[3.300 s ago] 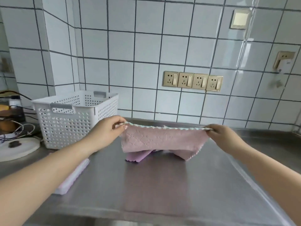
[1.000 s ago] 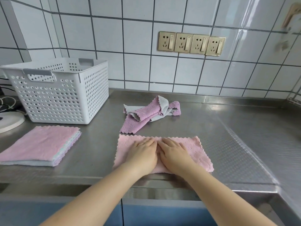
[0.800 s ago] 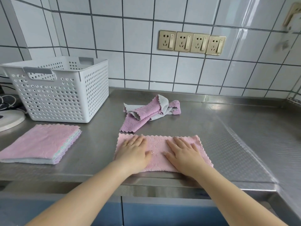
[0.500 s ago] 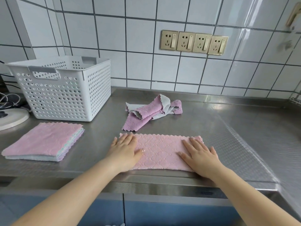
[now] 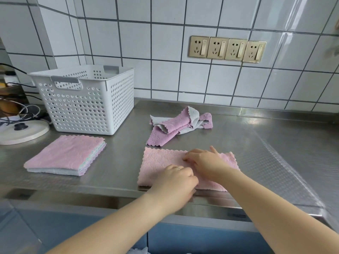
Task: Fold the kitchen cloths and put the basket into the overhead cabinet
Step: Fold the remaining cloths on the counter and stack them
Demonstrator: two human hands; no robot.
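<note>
A pink cloth (image 5: 157, 165) lies folded into a long strip at the front edge of the steel counter (image 5: 266, 153). My left hand (image 5: 174, 182) sits at the middle of its near edge with the fingers curled onto the fabric. My right hand (image 5: 205, 162) is over the middle of the strip, its fingertips pinching the fabric near the far edge. Behind it lies a crumpled purple and grey cloth (image 5: 176, 125). A stack of folded cloths (image 5: 64, 154) rests at the left. The white perforated basket (image 5: 86, 107) stands behind that stack, against the wall.
A round white appliance base (image 5: 22, 132) and tangled cables (image 5: 22, 110) sit at the far left beside the basket. A row of wall sockets (image 5: 227, 49) is set in the tiled wall. The counter's front edge runs just under my hands, with blue cabinet fronts below.
I laid the pink cloth down and smoothed it from the middle outward with flat hands. Both hands have now come back to its centre and curled onto the fabric.
</note>
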